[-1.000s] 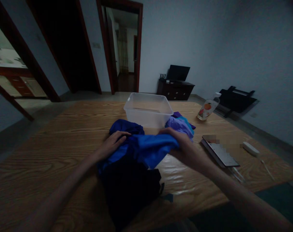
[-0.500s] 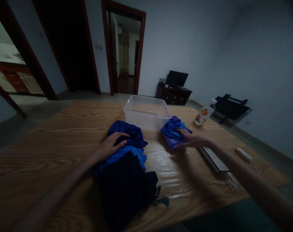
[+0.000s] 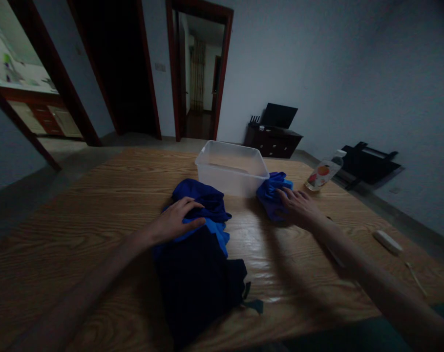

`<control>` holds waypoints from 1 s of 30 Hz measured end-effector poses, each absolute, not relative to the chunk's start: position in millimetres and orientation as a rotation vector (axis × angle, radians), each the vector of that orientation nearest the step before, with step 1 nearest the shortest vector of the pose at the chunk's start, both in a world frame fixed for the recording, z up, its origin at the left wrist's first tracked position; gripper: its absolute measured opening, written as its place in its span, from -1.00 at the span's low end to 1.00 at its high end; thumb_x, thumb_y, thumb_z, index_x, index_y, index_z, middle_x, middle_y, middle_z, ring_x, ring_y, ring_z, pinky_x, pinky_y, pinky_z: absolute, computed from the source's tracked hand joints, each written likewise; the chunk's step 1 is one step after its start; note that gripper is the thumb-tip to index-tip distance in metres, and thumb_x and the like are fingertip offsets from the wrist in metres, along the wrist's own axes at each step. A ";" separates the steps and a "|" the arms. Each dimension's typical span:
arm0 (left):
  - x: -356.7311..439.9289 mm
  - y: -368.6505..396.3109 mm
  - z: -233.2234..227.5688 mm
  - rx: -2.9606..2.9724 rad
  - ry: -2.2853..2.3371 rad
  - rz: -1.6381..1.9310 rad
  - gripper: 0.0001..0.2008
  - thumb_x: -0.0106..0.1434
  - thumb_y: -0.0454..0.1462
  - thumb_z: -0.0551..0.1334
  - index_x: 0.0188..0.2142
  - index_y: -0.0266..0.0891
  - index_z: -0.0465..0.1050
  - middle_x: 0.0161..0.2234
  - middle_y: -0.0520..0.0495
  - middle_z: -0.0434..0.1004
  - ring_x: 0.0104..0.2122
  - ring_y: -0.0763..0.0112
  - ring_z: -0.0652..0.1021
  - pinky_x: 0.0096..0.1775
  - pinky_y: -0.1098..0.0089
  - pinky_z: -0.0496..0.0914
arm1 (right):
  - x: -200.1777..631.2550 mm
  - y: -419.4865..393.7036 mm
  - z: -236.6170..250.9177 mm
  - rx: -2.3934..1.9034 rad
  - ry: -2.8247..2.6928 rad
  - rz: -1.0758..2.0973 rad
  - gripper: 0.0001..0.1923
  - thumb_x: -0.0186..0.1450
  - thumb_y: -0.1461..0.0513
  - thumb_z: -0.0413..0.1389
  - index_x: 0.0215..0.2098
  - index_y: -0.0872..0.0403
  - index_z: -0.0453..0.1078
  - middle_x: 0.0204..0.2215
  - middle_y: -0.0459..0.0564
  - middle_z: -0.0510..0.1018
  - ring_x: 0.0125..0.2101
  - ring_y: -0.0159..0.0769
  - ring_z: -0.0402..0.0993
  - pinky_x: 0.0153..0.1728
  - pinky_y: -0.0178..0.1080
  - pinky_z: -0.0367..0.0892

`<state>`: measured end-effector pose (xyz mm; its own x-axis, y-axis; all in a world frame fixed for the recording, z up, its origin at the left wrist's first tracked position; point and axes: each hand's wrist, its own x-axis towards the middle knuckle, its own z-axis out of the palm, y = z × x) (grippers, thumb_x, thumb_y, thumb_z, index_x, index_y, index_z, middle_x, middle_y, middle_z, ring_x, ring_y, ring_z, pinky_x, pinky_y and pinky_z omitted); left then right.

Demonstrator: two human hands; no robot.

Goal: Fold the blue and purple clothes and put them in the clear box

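Observation:
My left hand (image 3: 179, 218) lies with its fingers apart on a crumpled dark-blue cloth (image 3: 201, 198). A brighter blue cloth (image 3: 218, 233) shows under the dark-blue one. Nearer me, a black garment (image 3: 198, 283) with a dark green strap-like end overlaps these fabrics. My right hand (image 3: 300, 204) rests with spread, slightly bent fingers on a bunched blue and purple cloth (image 3: 271, 195); its thumb is hard to make out. Just behind both bundles stands a clear plastic bin (image 3: 231, 178).
A bottle with a fruit label (image 3: 323, 172) stands at the right. A small white case (image 3: 388, 242) and a thin pale stick (image 3: 415, 278) lie near the wooden table's (image 3: 97, 210) right edge. A flat object is mostly hidden under my right forearm.
The view has shifted, moving the scene rightward. My right hand's fingers have spread more over the blue and purple cloth. My left hand stays on the dark-blue cloth.

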<state>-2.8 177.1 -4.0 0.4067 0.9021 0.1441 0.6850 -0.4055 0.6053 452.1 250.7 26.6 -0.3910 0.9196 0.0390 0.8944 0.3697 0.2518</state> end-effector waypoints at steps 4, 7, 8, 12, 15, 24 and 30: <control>39.1 115.7 19.7 2.433 1.249 0.559 -0.05 0.21 0.42 0.33 0.46 0.14 0.33 0.58 -0.14 0.06 0.54 -0.27 0.13 0.54 -0.38 -0.10 | 404.9 230.8 48.1 1.623 2.793 0.527 -0.34 0.57 -0.02 -0.06 0.53 0.08 0.11 0.44 0.32 0.30 0.40 0.30 0.23 0.42 0.26 0.09; 73.0 77.3 11.0 2.568 1.124 0.408 0.01 0.16 0.41 0.38 0.50 0.19 0.26 0.62 -0.14 -0.09 0.58 -0.33 -0.02 0.49 -0.55 -0.27 | 368.5 245.6 57.7 1.501 3.011 0.417 -0.32 0.56 0.02 -0.04 0.56 0.05 0.05 0.46 0.26 0.27 0.44 0.20 0.17 0.46 0.21 0.04; 80.1 70.5 4.9 2.587 1.139 0.364 -0.01 0.18 0.36 0.41 0.50 0.15 0.26 0.62 -0.17 -0.08 0.59 -0.34 -0.05 0.47 -0.57 -0.31 | 358.2 255.1 56.4 1.468 3.048 0.365 -0.31 0.55 0.02 -0.03 0.57 0.06 0.04 0.46 0.26 0.27 0.44 0.18 0.17 0.47 0.19 0.03; 81.7 68.8 -11.8 2.567 1.398 0.283 -0.15 0.25 0.11 0.46 0.46 0.05 0.32 0.61 -0.26 -0.06 0.59 -0.35 -0.09 0.44 -0.61 -0.36 | 329.8 295.8 35.1 1.516 3.035 0.348 -0.33 0.58 0.00 -0.05 0.50 0.20 0.13 0.36 0.33 0.41 0.35 0.17 0.31 0.39 0.10 0.16; 65.6 77.2 -8.6 2.537 1.541 0.237 -0.23 0.25 -0.03 0.46 0.42 0.09 0.36 0.61 -0.20 -0.06 0.59 -0.30 -0.09 0.45 -0.59 -0.24 | 322.8 313.5 21.6 1.597 3.013 0.408 -0.46 0.62 0.03 -0.12 0.37 0.22 0.29 0.21 0.35 0.53 0.23 0.17 0.42 0.28 0.06 0.23; 12.3 115.9 -5.4 2.418 1.917 0.210 -0.41 0.27 -0.07 0.40 0.28 -0.02 0.50 0.49 -0.26 0.27 0.53 -0.31 0.13 0.39 -0.42 0.19 | 333.8 309.9 19.3 1.605 2.979 0.575 -0.57 0.66 0.10 -0.20 0.12 0.14 0.44 0.02 0.29 0.60 0.03 0.11 0.47 0.07 -0.02 0.23; -8.6 131.1 -10.9 2.662 1.878 0.456 -0.16 0.34 -0.10 0.39 0.53 0.09 0.15 0.59 -0.24 0.01 0.55 -0.15 0.13 0.49 -0.40 -0.06 | 334.1 312.2 11.0 1.604 2.980 0.708 -0.62 0.67 0.12 -0.14 0.05 0.11 0.46 -0.04 0.22 0.63 -0.01 0.03 0.48 0.02 -0.08 0.17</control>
